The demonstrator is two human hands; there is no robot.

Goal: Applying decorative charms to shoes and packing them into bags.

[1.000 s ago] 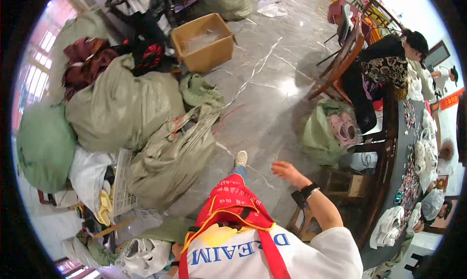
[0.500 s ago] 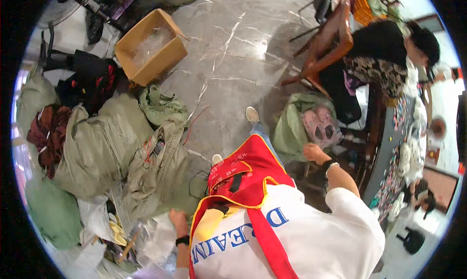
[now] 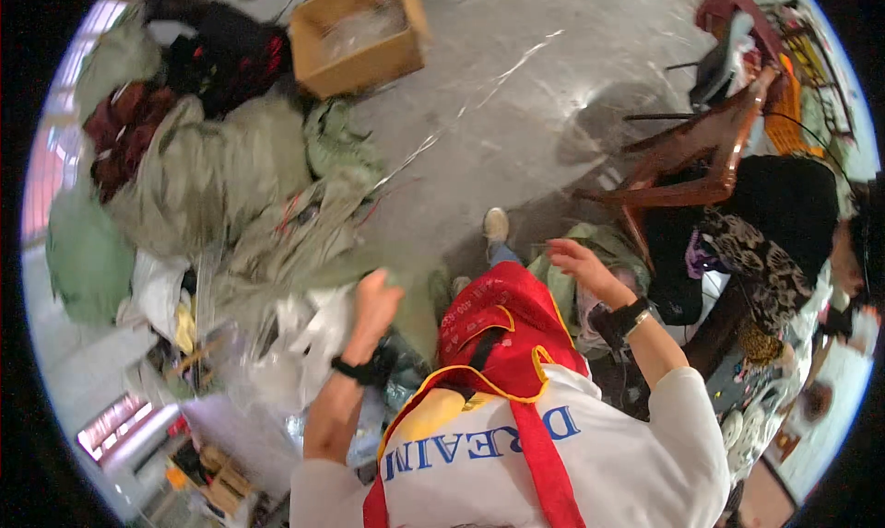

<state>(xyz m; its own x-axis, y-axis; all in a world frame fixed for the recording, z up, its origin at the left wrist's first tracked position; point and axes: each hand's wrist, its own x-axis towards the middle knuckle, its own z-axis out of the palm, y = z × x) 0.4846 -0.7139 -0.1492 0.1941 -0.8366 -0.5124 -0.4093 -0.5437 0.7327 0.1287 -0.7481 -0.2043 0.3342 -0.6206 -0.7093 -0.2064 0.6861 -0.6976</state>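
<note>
My left hand [image 3: 373, 309] is out over the left side, beside a dull green sack [image 3: 415, 318]. Its fingers look curled and are blurred; whether they grip the sack's edge is hidden. My right hand [image 3: 583, 268] is open, fingers apart, above another green sack [image 3: 604, 242] on the floor. Inside that sack, partly covered by my right wrist, something pinkish in clear plastic shows faintly. A red apron [image 3: 502, 330] with yellow trim hangs from me over a white shirt.
Large grey-green sacks [image 3: 217, 173] are heaped at left, below an open cardboard box [image 3: 359, 40]. White plastic [image 3: 309, 330] lies nearer. A wooden chair [image 3: 687, 164] stands at right, beside a person in black [image 3: 784, 201] at a table with white shoes [image 3: 747, 431].
The view has turned, so the box and heap now sit higher. My left hand has come up and forward; my right hand has gone from closed to fingers spread.
</note>
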